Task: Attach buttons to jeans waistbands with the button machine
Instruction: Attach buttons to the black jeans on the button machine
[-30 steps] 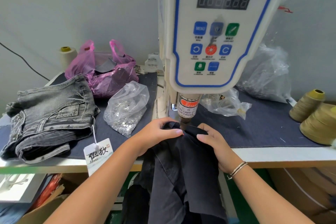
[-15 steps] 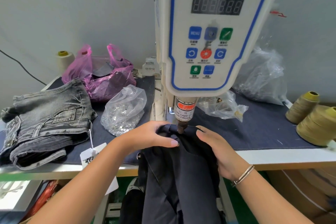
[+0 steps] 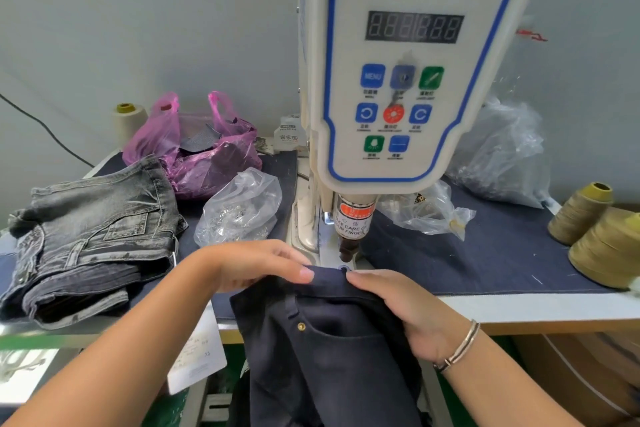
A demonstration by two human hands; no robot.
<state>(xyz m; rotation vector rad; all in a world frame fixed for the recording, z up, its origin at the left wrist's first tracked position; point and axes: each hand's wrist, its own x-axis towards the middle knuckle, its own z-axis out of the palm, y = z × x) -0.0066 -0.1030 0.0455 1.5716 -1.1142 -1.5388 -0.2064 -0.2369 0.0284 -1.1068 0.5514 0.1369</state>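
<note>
Dark navy jeans point(image 3: 332, 350) hang over the table's front edge, their waistband lying just in front of the white servo button machine point(image 3: 408, 80). My left hand point(image 3: 252, 263) pinches the waistband on the left. My right hand point(image 3: 405, 308) grips it on the right, its fingertip beside the punch. The machine's punch head point(image 3: 348, 250) stands just above the waistband's far edge, with a small round die visible below it. A brass rivet shows on the jeans pocket point(image 3: 301, 325).
Folded grey jeans point(image 3: 93, 239) with a hang tag lie at the left. A clear bag of metal buttons point(image 3: 242, 208), a pink bag point(image 3: 197, 152) and more clear bags point(image 3: 426, 211) lie around the machine. Thread cones point(image 3: 602, 236) stand at the right.
The waistband has been drawn toward me, out from under the punch, and spread flat between both hands. The pocket with its rivet is now in view. The camera has tilted up slightly.
</note>
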